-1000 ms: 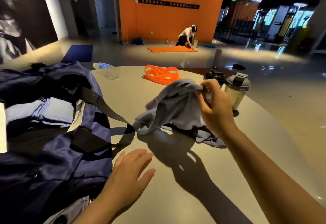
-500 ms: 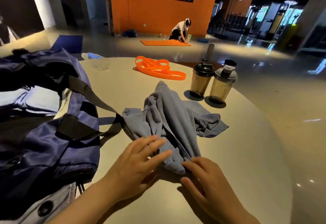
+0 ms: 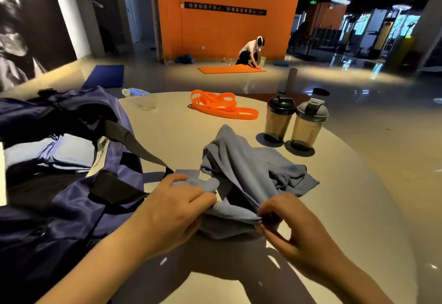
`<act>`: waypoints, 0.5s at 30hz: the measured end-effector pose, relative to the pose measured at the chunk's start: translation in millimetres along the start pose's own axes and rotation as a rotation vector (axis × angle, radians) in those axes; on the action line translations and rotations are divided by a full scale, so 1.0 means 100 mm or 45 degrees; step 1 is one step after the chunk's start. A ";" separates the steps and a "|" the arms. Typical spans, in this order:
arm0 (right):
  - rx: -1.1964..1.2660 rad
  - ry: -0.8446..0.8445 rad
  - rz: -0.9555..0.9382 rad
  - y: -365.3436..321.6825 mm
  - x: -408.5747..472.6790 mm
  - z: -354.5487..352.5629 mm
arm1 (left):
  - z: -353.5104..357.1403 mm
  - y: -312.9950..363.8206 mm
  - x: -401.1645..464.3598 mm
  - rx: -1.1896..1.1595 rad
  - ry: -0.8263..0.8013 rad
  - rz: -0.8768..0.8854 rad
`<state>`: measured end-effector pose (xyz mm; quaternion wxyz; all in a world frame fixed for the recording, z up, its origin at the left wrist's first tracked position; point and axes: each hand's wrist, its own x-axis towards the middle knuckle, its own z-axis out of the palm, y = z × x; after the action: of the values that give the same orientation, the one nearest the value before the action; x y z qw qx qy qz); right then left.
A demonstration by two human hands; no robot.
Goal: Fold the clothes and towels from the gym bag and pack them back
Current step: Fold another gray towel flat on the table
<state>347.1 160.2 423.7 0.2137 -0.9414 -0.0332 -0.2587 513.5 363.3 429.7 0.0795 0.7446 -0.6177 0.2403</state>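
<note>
Both my hands, left (image 3: 172, 210) & right (image 3: 294, 229), pinch the towel (image 3: 246, 167) edge beside the gym bag (image 3: 71, 208); loose fingers could drop it w/ bunching.

One towel (image 3: 248, 167), one bag (image 3: 67, 203), two shakers (image 3: 279, 117) (image 3: 309, 123), perhaps two bands (image 3: 222, 106), one bottle (image 3: 141, 98).

On the round desk (image 3: 181, 141), orange resistance bands (image 3: 222, 107) lie in a loose heap at the far middle. To their right stand two shaker bottles (image 3: 296, 122), touching side by side. A clear water bottle (image 3: 140, 99) lies at the far left edge. Beyond, a person (image 3: 250, 52) kneels on an orange mat (image 3: 230, 69) before an orange wall (image 3: 227, 12); a blue mat (image 3: 105, 76) lies left.
</note>
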 end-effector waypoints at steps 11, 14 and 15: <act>-0.083 -0.547 0.235 -0.11 -0.40 -0.42 | -0.37 0.31 -1.05 -0.593 -0.201 -0.419; -0.405 -0.499 0.268 -0.13 -0.18 -0.18 | -0.26 0.43 -1.11 -0.685 -0.282 -0.319; -0.503 -0.409 0.266 -0.13 -0.06 -0.07 | -0.26 0.47 -1.11 -0.737 -0.300 -0.327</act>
<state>336.2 169.6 431.4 0.0436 -0.9921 0.0818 -0.0842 448.1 461.1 393.3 0.2452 0.7855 -0.5665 -0.0446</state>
